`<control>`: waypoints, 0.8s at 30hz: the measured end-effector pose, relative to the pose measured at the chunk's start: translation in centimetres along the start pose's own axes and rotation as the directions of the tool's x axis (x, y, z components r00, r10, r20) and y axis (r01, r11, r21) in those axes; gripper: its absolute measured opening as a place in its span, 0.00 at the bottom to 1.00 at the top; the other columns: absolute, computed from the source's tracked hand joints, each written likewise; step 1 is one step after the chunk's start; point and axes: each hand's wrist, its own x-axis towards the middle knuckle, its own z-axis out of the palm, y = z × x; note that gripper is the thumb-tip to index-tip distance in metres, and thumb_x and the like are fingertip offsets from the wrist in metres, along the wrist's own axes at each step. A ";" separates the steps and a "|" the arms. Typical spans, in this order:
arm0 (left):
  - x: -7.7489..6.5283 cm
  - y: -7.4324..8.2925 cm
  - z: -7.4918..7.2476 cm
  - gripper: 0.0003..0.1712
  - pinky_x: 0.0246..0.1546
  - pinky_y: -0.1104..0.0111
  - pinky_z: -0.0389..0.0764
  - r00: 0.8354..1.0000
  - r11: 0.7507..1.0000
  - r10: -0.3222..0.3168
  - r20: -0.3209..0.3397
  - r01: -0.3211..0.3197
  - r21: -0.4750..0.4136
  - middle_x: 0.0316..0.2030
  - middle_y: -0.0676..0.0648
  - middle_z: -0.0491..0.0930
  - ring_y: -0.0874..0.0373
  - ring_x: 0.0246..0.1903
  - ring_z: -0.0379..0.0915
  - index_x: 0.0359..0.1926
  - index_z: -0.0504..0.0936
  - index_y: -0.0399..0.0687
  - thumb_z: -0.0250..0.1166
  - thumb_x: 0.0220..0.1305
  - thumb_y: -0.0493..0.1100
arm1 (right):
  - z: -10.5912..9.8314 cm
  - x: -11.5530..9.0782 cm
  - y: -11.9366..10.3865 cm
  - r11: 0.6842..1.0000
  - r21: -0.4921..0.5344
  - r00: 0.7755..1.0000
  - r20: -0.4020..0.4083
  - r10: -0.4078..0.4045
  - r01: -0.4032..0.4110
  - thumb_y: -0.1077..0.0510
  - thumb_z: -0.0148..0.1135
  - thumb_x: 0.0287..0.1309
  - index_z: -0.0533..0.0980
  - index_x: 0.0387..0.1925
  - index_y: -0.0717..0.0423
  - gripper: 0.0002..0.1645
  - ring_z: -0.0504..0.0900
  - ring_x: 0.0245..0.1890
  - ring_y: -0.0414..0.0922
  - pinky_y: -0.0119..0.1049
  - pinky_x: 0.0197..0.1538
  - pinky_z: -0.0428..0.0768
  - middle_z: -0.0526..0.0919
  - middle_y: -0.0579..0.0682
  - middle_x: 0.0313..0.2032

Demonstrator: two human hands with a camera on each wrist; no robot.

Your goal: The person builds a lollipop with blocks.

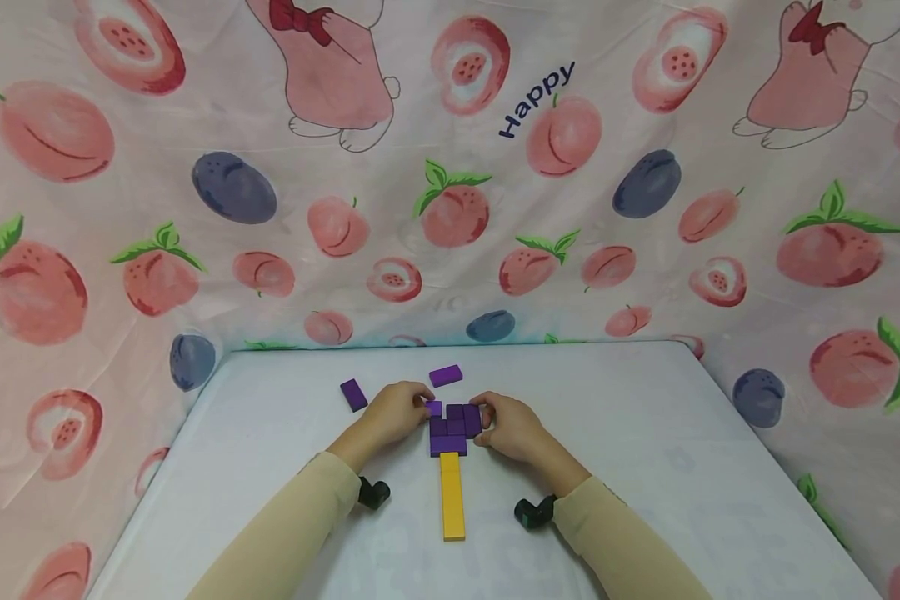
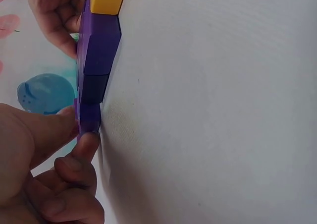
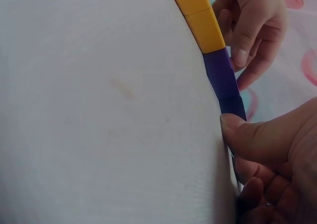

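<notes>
"Where is the small block (image 1: 434, 409)?"

"At the far left corner of the purple cluster (image 1: 456, 428), with the yellow strip (image 1: 452, 500) running from the cluster's near edge toward the person. The left hand (image 1: 397, 410) pinches that block between thumb and finger."

"And the right hand (image 1: 515, 427)?"

"Its thumb and fingers are curled about the right block (image 1: 472, 421), at the cluster's edge. Its own wrist view hides much of the finger contact, so how firm that grip is cannot be told."

"What would make this step go well?"

"It looks like a matter of alignment. The right hand's best service is to steady the cluster without pushing it leftward. The left should slide the small block flat along the surface (image 1: 645, 433), squaring its side with the block just nearer the person. A light pinch, held low, would suit; lifting or twisting could tip it or nudge its neighbours."

"Is there a gap?"

"Yes, a narrow one, between the small block and the dark block to its right. Any sideways correction should be gentle. One loose block (image 1: 354, 395) lies left of the left hand, so the knuckles need care there; a second loose block (image 1: 446, 376) lies beyond the cluster."
</notes>
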 end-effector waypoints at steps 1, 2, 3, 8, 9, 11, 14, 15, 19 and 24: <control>0.0 0.0 0.0 0.11 0.55 0.55 0.83 1.000 1.000 -0.002 -0.003 0.002 0.000 0.39 0.49 0.86 0.54 0.41 0.78 0.54 0.89 0.49 0.69 0.73 0.40 | 0.0 0.0 0.0 1.000 0.000 1.000 0.001 -0.001 0.001 0.59 0.84 0.51 0.80 0.63 0.48 0.36 0.74 0.35 0.43 0.40 0.43 0.72 0.77 0.43 0.32; 0.0 0.0 0.0 0.11 0.56 0.54 0.83 1.000 1.000 -0.004 -0.005 0.004 0.002 0.40 0.49 0.87 0.54 0.42 0.79 0.54 0.89 0.49 0.69 0.74 0.40 | 0.0 0.0 0.0 1.000 -0.001 1.000 0.000 -0.003 0.003 0.59 0.84 0.51 0.80 0.63 0.48 0.37 0.74 0.35 0.43 0.40 0.43 0.72 0.77 0.43 0.32; 0.1 0.0 0.0 0.10 0.57 0.54 0.83 1.000 1.000 -0.005 -0.009 0.005 0.005 0.41 0.49 0.88 0.54 0.42 0.79 0.54 0.89 0.49 0.68 0.75 0.41 | 0.0 0.0 0.0 1.000 -0.002 1.000 0.000 -0.004 0.004 0.59 0.84 0.51 0.80 0.63 0.48 0.37 0.74 0.36 0.43 0.40 0.43 0.72 0.77 0.43 0.32; 0.1 0.1 0.0 0.09 0.60 0.53 0.83 1.000 1.000 -0.017 -0.011 0.017 0.009 0.43 0.48 0.88 0.53 0.44 0.80 0.52 0.89 0.50 0.67 0.76 0.41 | 0.0 0.1 0.1 1.000 -0.002 1.000 -0.006 -0.005 0.005 0.59 0.84 0.51 0.80 0.63 0.47 0.37 0.74 0.36 0.43 0.40 0.43 0.71 0.77 0.43 0.32; 0.1 0.1 0.0 0.09 0.60 0.53 0.83 1.000 1.000 -0.017 -0.012 0.017 0.011 0.43 0.49 0.88 0.53 0.44 0.80 0.52 0.89 0.50 0.67 0.76 0.41 | 0.0 0.1 0.0 1.000 -0.002 1.000 -0.007 -0.004 0.004 0.59 0.84 0.51 0.80 0.63 0.47 0.37 0.74 0.36 0.43 0.40 0.43 0.72 0.77 0.43 0.32; 0.1 0.1 0.0 0.08 0.59 0.53 0.83 1.000 1.000 -0.014 -0.012 0.014 0.012 0.42 0.49 0.88 0.53 0.43 0.80 0.51 0.89 0.50 0.67 0.76 0.40 | 0.0 0.1 0.0 1.000 0.000 1.000 -0.008 -0.002 0.002 0.59 0.84 0.51 0.81 0.63 0.47 0.36 0.75 0.35 0.43 0.40 0.43 0.72 0.77 0.43 0.32; 0.1 0.2 0.0 0.07 0.59 0.53 0.84 1.000 1.000 -0.012 -0.012 0.012 0.011 0.41 0.49 0.88 0.53 0.43 0.80 0.50 0.89 0.50 0.67 0.76 0.40 | 0.0 0.1 0.0 1.000 -0.001 1.000 -0.008 0.003 -0.003 0.59 0.84 0.51 0.81 0.63 0.47 0.36 0.75 0.36 0.43 0.40 0.44 0.72 0.77 0.43 0.32; 0.1 0.2 0.0 0.07 0.59 0.53 0.84 1.000 1.000 -0.009 -0.013 0.010 0.011 0.41 0.49 0.88 0.53 0.43 0.79 0.49 0.89 0.49 0.67 0.76 0.40 | 0.0 0.1 0.0 1.000 -0.001 1.000 -0.008 0.005 -0.005 0.59 0.84 0.51 0.81 0.63 0.47 0.36 0.75 0.36 0.43 0.40 0.44 0.72 0.77 0.43 0.32; 0.1 0.2 0.1 0.07 0.59 0.53 0.84 1.000 1.000 -0.007 -0.011 0.008 0.018 0.41 0.48 0.88 0.53 0.43 0.80 0.49 0.89 0.49 0.67 0.76 0.39 | 0.0 0.1 0.1 1.000 -0.005 1.000 -0.007 0.010 -0.010 0.59 0.84 0.51 0.80 0.63 0.47 0.37 0.75 0.37 0.43 0.40 0.44 0.73 0.77 0.43 0.32; 0.1 0.3 0.2 0.06 0.59 0.53 0.83 1.000 1.000 -0.006 -0.013 0.007 0.023 0.40 0.48 0.88 0.53 0.42 0.80 0.48 0.89 0.49 0.66 0.76 0.39 | 0.1 0.1 0.1 1.000 -0.010 1.000 -0.006 0.005 -0.005 0.59 0.84 0.51 0.80 0.63 0.47 0.37 0.75 0.37 0.43 0.40 0.44 0.72 0.77 0.43 0.32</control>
